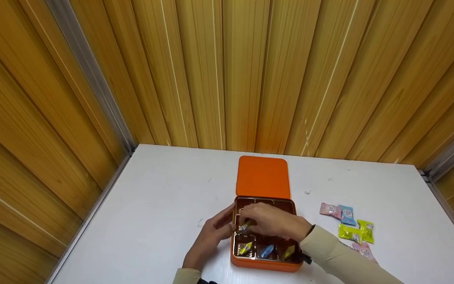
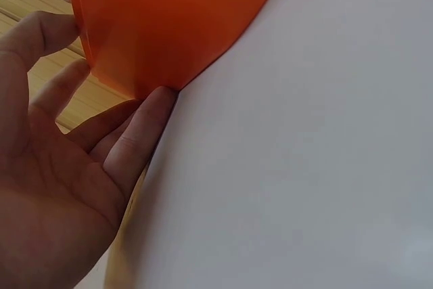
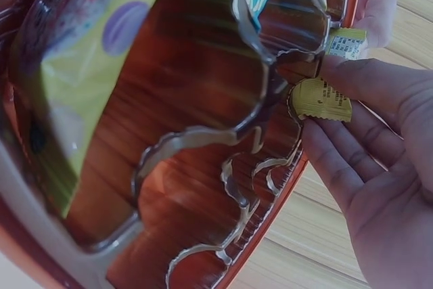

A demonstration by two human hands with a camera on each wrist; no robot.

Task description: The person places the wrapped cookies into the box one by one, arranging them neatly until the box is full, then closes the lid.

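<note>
So the right hand (image 1: 268, 219) has its grip pinching a yellow candy (image 3: 323, 99), thumb on one side and fingers on the other, over the left side of the box's middle row. Can't tell if the wrapper touches the bottom. My guess is it's held by the middle because those compartments are snug and fingertips need room.

As far as it shows past the fingers, that candy's long axis slants from near-left to far-right. The three in the near row, a yellow piece (image 1: 245, 248) on the left, a blue piece (image 1: 267, 251) in the middle and another yellow piece (image 1: 289, 252) on the right, lean the same way, probably because the diagonal fits best.

The left hand (image 1: 215, 230) has its grip spread, fingertips resting on the left wall of the orange box (image 1: 266, 265), likely to keep it from sliding. The box runs longways near to far, with its lid (image 1: 263, 176) laid back flat on the far side, so nothing blocks reaching in.

Loose candies (image 1: 347, 215) sit on the counter (image 1: 164, 197) to the right, probably handy for that arm.
</note>
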